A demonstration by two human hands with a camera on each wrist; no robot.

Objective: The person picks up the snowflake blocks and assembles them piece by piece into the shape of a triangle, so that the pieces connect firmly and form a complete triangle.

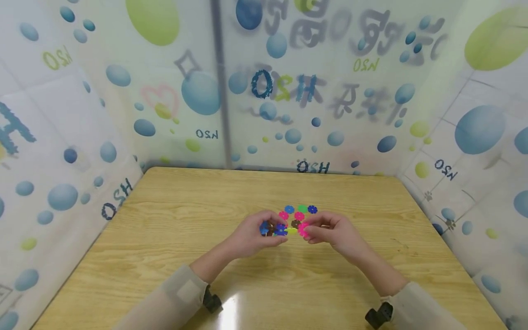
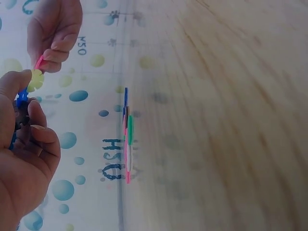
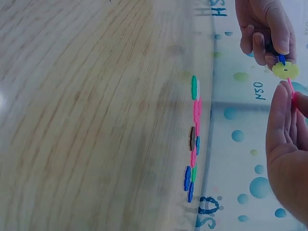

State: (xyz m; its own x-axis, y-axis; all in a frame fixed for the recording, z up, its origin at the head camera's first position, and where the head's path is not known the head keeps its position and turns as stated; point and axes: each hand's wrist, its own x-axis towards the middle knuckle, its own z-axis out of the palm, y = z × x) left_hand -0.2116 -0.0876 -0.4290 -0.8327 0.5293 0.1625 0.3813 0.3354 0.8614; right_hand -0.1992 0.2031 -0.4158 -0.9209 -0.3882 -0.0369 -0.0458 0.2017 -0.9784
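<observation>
Chain (image 1: 282, 229) above the table (image 1: 165, 229) looks light, stiff, perhaps slick, so I'd grasp its notched rims. Left hand (image 1: 250, 237) curls partway round it; right hand (image 1: 340, 236) pinches a pink disc (image 1: 303, 228) at the yellow disc (image 3: 281, 72). Loose discs (image 1: 299, 216) lie beyond, and the left hand hides some joints from me.

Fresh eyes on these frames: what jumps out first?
The bright pink disc pinched in the right hand, touching a yellow disc between the hands. The left hand holds a dark blue disc on the yellow one's other side. Behind the wooden table, a bubble-print wall stands out.
</observation>
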